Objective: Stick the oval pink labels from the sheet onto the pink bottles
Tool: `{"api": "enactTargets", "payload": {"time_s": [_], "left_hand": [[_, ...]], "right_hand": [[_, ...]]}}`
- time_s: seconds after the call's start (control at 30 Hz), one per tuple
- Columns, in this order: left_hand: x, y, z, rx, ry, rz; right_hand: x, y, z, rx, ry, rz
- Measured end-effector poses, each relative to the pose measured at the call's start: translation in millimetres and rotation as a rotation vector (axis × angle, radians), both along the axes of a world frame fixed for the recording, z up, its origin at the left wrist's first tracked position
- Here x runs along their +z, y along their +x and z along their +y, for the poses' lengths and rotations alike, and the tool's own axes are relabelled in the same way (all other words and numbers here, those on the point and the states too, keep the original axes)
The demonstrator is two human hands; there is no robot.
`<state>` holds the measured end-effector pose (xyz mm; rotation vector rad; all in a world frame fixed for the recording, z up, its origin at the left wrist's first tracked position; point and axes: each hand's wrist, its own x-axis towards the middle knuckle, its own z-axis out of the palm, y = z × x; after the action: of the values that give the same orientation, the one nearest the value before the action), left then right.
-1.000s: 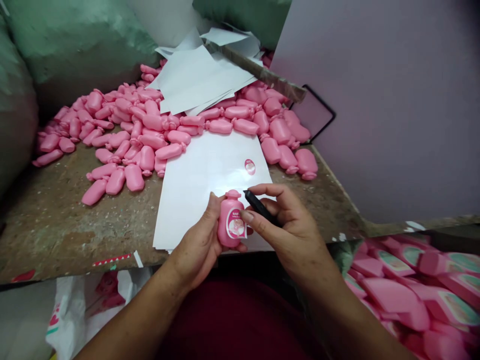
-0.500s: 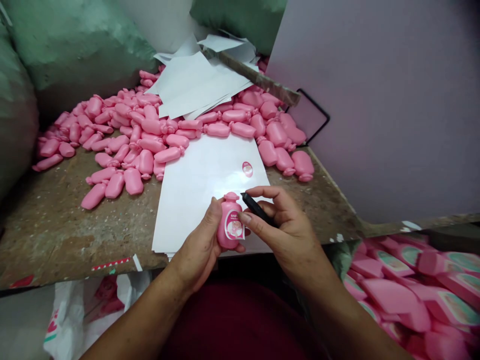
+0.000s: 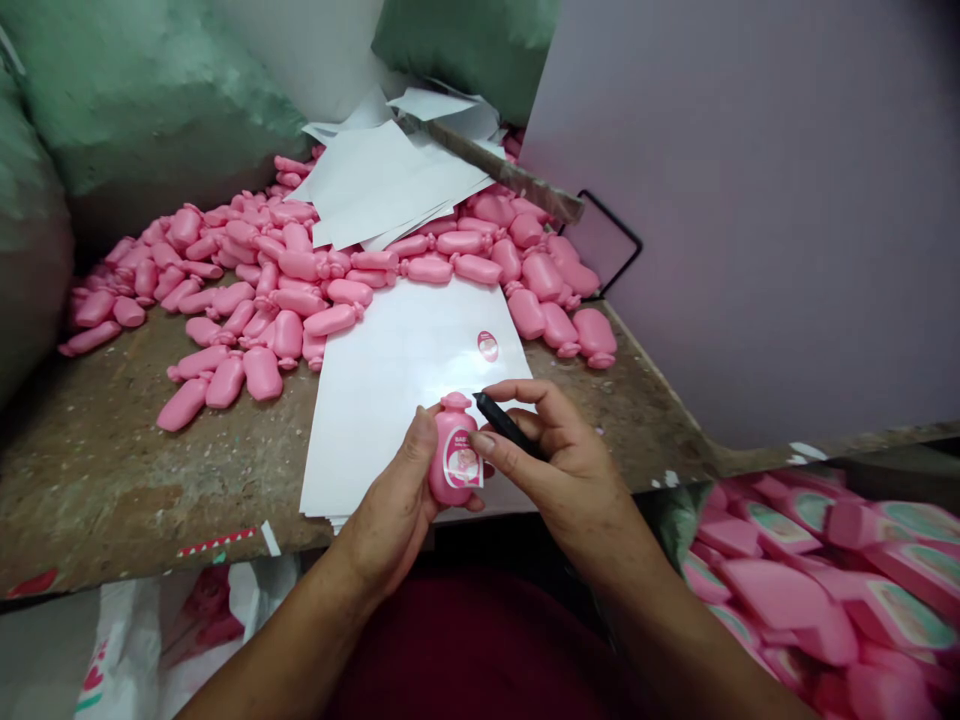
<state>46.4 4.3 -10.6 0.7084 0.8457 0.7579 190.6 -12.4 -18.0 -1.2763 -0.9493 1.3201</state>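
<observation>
Has worn brown tabletop (image 3: 112,450) w/ pale specks, lg green sacks (image 3: 150,100) at back & L, pale surface (image 3: 315,50) btwn, flat greyish-purple panel (image 3: 750,200) on R. Looks dim, w/ soft sheen.

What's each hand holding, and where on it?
Left hand: small pink bottle, gripped around the body, thumb on one side. Right hand: black pen-like tool, held along its barrel, pointed end free; its thumb is at the bottle's label.
</observation>
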Motion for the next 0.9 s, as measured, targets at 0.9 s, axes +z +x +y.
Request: {"api": "enactTargets", "payload": {"time_s": [0.9], "left_hand": [[6.3, 1.2, 0.5, 0.037, -0.069, -0.009]], "right_hand": [[-2.8, 4.1, 0.7, 0.027, -0.014, 0.057]]}}
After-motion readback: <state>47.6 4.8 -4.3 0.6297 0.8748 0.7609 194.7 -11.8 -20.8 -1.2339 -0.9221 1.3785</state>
